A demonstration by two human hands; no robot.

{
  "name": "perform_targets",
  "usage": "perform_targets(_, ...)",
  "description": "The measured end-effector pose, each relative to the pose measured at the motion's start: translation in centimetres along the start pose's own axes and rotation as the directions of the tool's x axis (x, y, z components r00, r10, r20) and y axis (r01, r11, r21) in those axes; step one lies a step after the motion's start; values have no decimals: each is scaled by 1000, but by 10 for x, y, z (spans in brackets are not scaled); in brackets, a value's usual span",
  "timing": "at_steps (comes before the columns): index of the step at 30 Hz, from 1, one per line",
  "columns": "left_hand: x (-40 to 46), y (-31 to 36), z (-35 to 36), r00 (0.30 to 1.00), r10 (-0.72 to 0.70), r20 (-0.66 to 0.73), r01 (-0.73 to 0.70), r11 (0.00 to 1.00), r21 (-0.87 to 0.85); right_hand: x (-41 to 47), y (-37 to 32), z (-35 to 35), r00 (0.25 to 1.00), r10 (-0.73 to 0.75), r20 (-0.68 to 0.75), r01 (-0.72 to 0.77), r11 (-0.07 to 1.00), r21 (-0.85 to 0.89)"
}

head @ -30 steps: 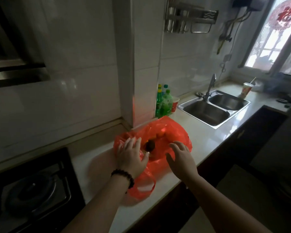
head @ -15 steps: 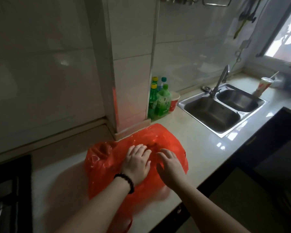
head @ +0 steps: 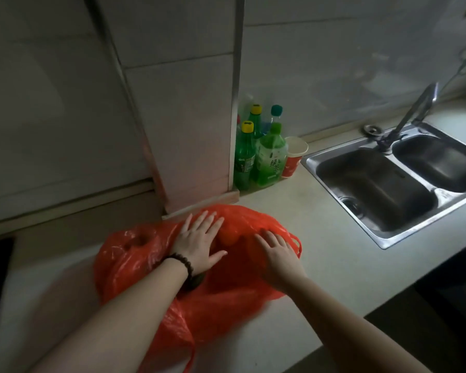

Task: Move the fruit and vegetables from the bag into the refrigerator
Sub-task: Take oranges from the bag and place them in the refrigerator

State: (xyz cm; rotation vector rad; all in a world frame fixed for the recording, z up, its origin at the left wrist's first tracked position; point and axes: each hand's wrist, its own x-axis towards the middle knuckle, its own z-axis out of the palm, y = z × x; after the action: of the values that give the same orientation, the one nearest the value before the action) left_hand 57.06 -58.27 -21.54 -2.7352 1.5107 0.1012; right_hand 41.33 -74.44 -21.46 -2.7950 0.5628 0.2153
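Pale desk (head: pixel 334 254) runs along a tiled wall, with a tiled column (head: pixel 183 103) coming down to it just behind the bag. Double steel sink (head: pixel 382 189) is set in the desk at right, tap (head: pixel 412 114) at its back edge. Red plastic bag (head: pixel 135 254) lies slumped on the desk near the front edge, mouth toward the person, one handle (head: pixel 191 356) trailing forward. Green bottles (head: pixel 269 157) stand clustered in the corner right of the column, with a red-and-white paper cup (head: pixel 293 157) just beside them. Both hands are on the bag. Left hand (head: pixel 199 243) lies flat on top, fingers straight and spread, gripping nothing; dark bead bracelet (head: pixel 183 265) on that wrist. Right hand (head: pixel 277 251) rests on the right side of the bag, fingers relaxed and slightly bent, not closed on anything. An orange-red rounded item (head: pixel 229 234) shows in the bag between the two hands; can't tell what produce it is. A dark rounded item (head: pixel 195 281) sits in the bag under the left wrist, unclear too.
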Motion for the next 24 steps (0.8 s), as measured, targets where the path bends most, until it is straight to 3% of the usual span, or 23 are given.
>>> perform_targets(5, 26, -3, 7, 986, -48, 162, 54, 998, -31, 22, 20, 1, 996, 29, 84, -43, 985, 165)
perform_targets(12, 47, -12, 11, 968, -100, 231, 144, 972, -184, 34, 40, -2, 997, 36, 75, -60, 936, 346)
perform_targets(14, 45, -10, 8, 979, -117, 168, 152, 966, -211, 33, 42, -2, 998, 33, 55, -51, 933, 355)
perform_targets(16, 38, -3, 7, 993, -102, -52, 88, 971, -221, 31, 44, -3, 999, 33, 24, -39, 926, 374)
perform_targets(18, 31, 8, 10, 959, 18, -283, -58, 989, -134, 29, 45, -3, 1000, 20, -16, -13, 932, 361)
perform_targets(19, 28, 13, 12, 941, 79, -328, -115, 989, -91, 28, 45, -3, 999, 13, -38, 1, 939, 345)
perform_targets(21, 27, 20, 19, 948, 119, -295, -142, 988, -59, 27, 45, -2, 997, 3, -71, 20, 949, 314)
perform_targets(24, 32, 24, 18, 990, 10, -142, -30, 989, -144, 28, 43, -2, 997, -5, -77, 27, 956, 292)
